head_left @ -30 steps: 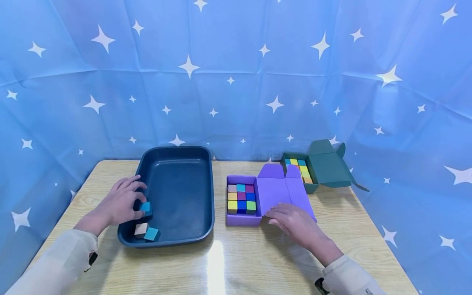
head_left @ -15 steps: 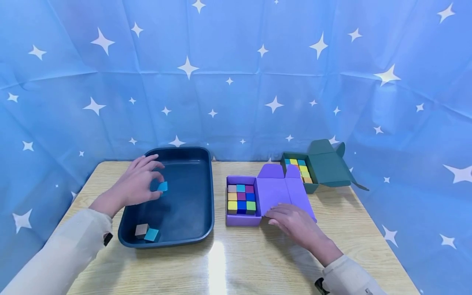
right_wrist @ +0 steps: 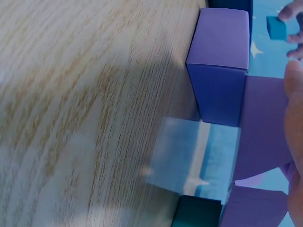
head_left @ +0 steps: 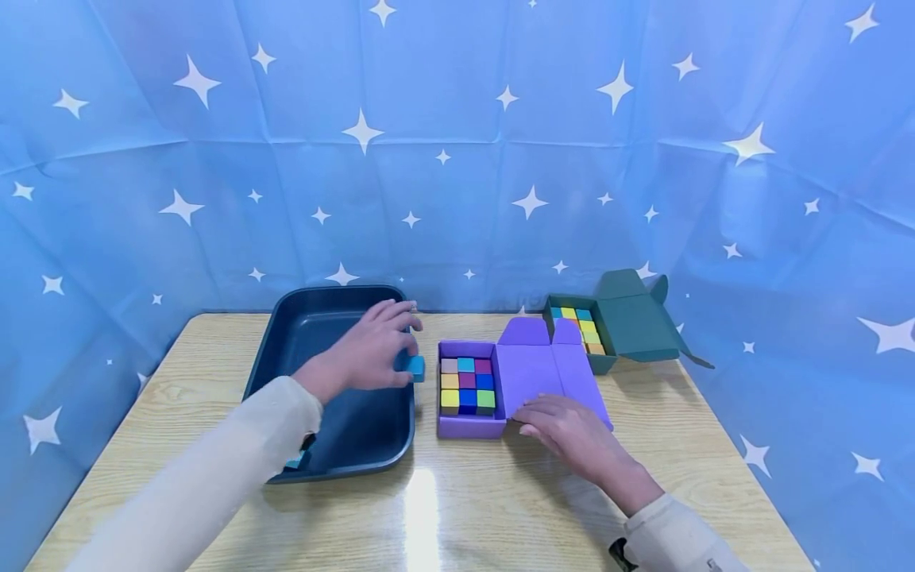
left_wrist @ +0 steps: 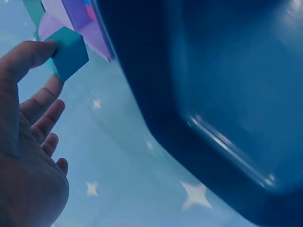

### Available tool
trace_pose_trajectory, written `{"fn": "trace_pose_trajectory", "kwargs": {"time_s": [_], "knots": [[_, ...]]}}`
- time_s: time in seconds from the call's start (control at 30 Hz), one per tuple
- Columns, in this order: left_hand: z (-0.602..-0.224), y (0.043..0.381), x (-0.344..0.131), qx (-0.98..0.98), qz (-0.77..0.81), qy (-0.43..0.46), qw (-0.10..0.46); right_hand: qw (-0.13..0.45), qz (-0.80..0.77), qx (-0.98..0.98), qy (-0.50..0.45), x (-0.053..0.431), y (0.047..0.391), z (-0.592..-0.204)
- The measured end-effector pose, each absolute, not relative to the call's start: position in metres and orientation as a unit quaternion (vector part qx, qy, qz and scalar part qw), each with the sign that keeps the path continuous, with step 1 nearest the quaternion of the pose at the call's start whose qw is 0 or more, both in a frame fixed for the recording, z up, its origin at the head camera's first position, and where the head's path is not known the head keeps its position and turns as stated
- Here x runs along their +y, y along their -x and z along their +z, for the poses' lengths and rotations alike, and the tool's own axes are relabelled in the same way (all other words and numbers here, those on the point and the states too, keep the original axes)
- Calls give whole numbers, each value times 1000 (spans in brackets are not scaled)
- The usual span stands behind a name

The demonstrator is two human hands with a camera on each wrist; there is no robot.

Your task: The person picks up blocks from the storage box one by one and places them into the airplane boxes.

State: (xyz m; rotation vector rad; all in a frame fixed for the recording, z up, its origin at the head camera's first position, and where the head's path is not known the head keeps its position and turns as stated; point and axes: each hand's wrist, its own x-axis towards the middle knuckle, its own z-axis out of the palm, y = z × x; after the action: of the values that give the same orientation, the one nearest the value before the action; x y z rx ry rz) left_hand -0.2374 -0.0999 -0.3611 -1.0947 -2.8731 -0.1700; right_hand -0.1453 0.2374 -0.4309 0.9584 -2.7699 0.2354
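My left hand (head_left: 372, 349) pinches a teal cube (left_wrist: 71, 52) between thumb and index finger, the other fingers spread. In the head view it is over the right rim of the dark blue tray (head_left: 357, 465), just left of the purple box (head_left: 472, 429). Rows of coloured cubes (head_left: 468, 380) fill the visible top of that box, and its lid lies folded open to the right. My right hand (head_left: 568, 437) rests on the near edge of the purple lid (head_left: 536, 369). In the tray's near left corner, part of another teal cube (head_left: 295, 461) shows from under my left sleeve.
Behind the purple box stands a green box (head_left: 604, 365) with yellow, orange and teal cubes, its lid (head_left: 639, 326) open to the right. A blue starry cloth (head_left: 457, 199) hangs behind the wooden table (head_left: 457, 516).
My left hand has lifted the teal cube from the tray's left side and carried it right, past the tray's right rim. My right hand has stayed on the purple lid.
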Motion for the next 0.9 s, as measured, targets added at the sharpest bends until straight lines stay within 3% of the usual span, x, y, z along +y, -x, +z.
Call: {"fn": "trace_pose_trajectory", "kwargs": {"time_s": [0.43,0.9], "knots": [[-388,235,-39,-912,-29,407,-31,83,81,-939,-323,237,144,-430],[-408,233,-29,-913,-10,400,-80,80,85,-940,-319,237,144,-429]]}}
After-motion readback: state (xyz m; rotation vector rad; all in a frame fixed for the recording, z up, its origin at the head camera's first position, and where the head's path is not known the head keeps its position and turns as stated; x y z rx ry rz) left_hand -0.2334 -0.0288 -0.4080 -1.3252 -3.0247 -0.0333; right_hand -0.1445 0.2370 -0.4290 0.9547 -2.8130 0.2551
